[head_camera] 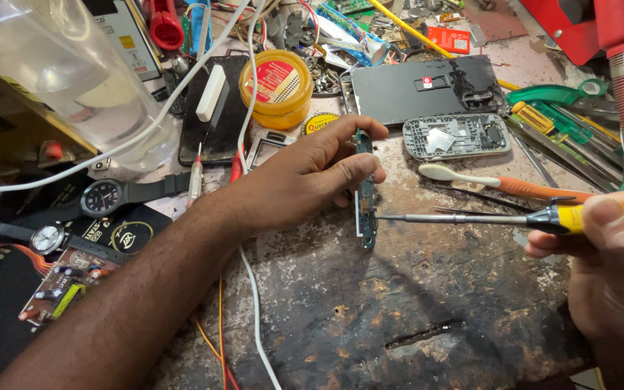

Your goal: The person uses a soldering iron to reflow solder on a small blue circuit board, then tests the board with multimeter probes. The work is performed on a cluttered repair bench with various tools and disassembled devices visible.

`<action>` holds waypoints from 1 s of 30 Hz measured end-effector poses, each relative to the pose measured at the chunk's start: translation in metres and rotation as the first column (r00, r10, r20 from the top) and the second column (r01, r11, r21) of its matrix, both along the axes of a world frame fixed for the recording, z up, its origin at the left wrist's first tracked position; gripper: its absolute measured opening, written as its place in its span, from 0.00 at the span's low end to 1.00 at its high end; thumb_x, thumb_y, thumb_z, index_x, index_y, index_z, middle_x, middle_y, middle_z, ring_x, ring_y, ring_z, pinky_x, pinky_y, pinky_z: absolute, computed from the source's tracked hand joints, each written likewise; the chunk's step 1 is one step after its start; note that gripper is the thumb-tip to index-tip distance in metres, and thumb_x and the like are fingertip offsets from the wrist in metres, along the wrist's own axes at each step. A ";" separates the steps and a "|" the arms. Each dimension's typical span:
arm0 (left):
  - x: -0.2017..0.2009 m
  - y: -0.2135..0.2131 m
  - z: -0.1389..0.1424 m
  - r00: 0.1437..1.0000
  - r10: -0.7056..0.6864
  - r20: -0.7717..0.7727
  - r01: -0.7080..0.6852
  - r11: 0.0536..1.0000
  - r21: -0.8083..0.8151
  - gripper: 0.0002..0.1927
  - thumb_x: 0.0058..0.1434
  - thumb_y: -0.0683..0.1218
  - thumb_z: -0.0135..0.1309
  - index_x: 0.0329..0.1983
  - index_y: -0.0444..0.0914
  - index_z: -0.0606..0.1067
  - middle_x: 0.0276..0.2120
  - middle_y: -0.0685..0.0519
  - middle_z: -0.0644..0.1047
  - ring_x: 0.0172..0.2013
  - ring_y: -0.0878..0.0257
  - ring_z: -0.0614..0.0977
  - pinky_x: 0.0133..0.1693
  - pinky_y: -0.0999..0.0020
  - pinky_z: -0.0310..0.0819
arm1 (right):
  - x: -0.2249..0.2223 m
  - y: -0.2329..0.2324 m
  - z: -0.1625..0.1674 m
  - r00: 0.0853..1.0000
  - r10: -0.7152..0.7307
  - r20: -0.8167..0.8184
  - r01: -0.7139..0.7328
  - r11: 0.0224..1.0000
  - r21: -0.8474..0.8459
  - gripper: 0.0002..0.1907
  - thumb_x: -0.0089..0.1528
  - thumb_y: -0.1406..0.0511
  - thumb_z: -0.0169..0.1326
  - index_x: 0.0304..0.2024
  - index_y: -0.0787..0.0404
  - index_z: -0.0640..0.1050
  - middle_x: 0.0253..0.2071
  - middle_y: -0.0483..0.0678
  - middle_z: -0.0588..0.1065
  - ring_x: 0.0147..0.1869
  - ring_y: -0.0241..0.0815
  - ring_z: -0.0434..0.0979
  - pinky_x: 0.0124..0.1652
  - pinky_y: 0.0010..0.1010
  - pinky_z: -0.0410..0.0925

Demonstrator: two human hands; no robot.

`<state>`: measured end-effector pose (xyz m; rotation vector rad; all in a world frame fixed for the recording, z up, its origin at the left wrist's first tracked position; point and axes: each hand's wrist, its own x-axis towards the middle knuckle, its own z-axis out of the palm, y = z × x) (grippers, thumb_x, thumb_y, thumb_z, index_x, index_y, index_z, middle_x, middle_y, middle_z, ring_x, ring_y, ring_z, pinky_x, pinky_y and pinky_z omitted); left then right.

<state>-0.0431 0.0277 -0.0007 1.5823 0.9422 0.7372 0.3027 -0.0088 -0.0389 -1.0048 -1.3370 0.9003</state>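
Note:
My left hand (305, 173) pins a narrow blue-green circuit board (365, 217) upright on the worn bench, thumb and fingers clamped on its upper half. My right hand (608, 267) grips a yellow-handled soldering iron (579, 217) at the right. Its long metal tip (413, 217) points left and touches the board's lower part. A grey phone frame (456, 135) and a black phone back panel (420, 88) lie just beyond the board.
A yellow paste jar (277, 85), a small round tin (319, 121), a toothbrush (500, 184), tweezers (492, 198), green tools (557, 108), two wristwatches (102, 196), a loose component board (63, 289), a clear plastic bottle (66, 72), and white and orange wires (254, 303) crowd the bench.

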 end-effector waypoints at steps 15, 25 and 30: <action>0.000 0.002 -0.003 1.000 -0.007 0.006 0.007 1.000 0.014 0.21 0.72 0.53 0.44 0.66 0.44 0.64 0.44 0.57 0.80 0.41 0.71 0.79 0.41 0.71 0.78 | -0.001 0.001 -0.002 1.000 -0.012 0.000 0.012 1.000 0.014 0.17 0.76 0.58 0.54 0.45 0.67 0.69 0.34 0.57 0.74 0.35 0.45 0.82 0.42 0.37 0.80; 0.000 0.000 -0.001 1.000 -0.002 0.023 0.002 1.000 -0.022 0.21 0.72 0.52 0.45 0.66 0.43 0.64 0.44 0.57 0.80 0.41 0.72 0.79 0.42 0.71 0.78 | 0.000 -0.001 -0.004 1.000 -0.020 0.002 0.020 1.000 0.011 0.18 0.77 0.60 0.55 0.45 0.69 0.69 0.34 0.59 0.74 0.35 0.46 0.81 0.43 0.37 0.80; 0.000 0.001 -0.001 1.000 0.003 0.027 -0.002 1.000 -0.023 0.21 0.72 0.52 0.45 0.66 0.43 0.65 0.44 0.57 0.80 0.39 0.72 0.77 0.41 0.72 0.77 | 0.002 0.000 -0.005 1.000 0.000 -0.031 0.001 1.000 0.007 0.17 0.77 0.60 0.55 0.44 0.69 0.70 0.35 0.58 0.75 0.36 0.46 0.81 0.42 0.36 0.80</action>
